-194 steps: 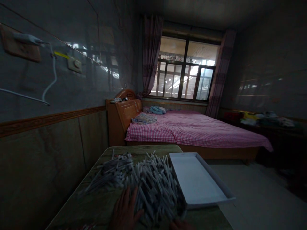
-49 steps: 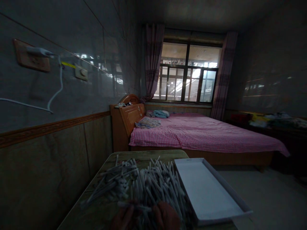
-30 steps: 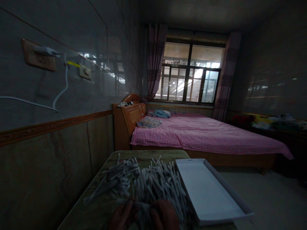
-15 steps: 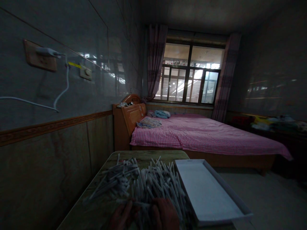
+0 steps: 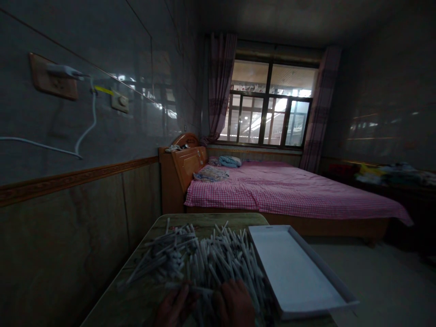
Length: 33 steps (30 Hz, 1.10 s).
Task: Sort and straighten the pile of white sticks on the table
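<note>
Hands are working at the near edge of a heap of thin white sticks [image 5: 207, 261] that is lying across a wooden table [image 5: 143, 299]. The left hand [image 5: 173, 306] is resting among the nearest sticks, its fingers [image 5: 184, 293] stretching forward with one stick lying crosswise just beyond their tips. The right hand [image 5: 235, 303] is sitting just beside it, curled over the sticks, knuckles up; dim light is hiding whether either hand is actually pinching anything. A shallow white tray [image 5: 340, 303] is sitting to the right, touching the heap and overhanging the table edge. A bed with a pink checked cover [image 5: 289, 190] is standing beyond, under the window.
</note>
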Available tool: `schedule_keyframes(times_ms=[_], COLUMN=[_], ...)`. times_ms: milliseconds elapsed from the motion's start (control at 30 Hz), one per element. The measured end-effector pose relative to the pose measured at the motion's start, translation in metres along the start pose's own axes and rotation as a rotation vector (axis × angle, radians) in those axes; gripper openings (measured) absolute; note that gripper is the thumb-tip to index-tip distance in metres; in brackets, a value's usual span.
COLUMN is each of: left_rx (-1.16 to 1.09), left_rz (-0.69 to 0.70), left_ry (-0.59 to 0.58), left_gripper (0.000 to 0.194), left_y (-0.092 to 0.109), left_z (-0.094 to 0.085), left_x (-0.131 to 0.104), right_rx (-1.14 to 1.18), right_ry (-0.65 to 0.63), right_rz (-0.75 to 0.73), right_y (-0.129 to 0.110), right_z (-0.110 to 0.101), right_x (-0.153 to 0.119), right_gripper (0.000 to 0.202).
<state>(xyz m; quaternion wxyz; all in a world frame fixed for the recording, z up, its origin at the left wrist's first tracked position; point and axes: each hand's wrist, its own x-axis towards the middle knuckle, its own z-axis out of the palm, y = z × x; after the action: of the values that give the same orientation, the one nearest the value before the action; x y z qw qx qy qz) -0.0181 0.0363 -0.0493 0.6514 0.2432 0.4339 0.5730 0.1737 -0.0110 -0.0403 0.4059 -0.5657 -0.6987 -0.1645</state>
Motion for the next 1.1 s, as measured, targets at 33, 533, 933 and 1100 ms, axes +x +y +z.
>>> schedule_keyframes(times_ms=[33,533,933,1100], left_rx=[-0.002,-0.088,0.012,0.003], left_rz=[0.006,0.028,-0.014,-0.010], left_ry=[0.008,0.136,0.210,0.138], left_gripper=[0.043,0.028,0.015,0.021], left_y=[0.000,-0.002,0.009,0.013], left_z=[0.001,-0.012,0.004,0.007], left_x=[-0.001,0.016,0.003,-0.003], right_rx=[0.014,0.022,0.038,-0.023], right_ry=[-0.014,-0.064,0.012,-0.063], right_rz=[-0.002,0.039,0.039,-0.027], right_y=[0.001,0.010,0.012,0.005], right_z=[0.000,-0.005,-0.005,-0.013], right_x=[0.000,0.005,0.003,0.006], right_gripper=[0.018,0.032,0.030,0.025])
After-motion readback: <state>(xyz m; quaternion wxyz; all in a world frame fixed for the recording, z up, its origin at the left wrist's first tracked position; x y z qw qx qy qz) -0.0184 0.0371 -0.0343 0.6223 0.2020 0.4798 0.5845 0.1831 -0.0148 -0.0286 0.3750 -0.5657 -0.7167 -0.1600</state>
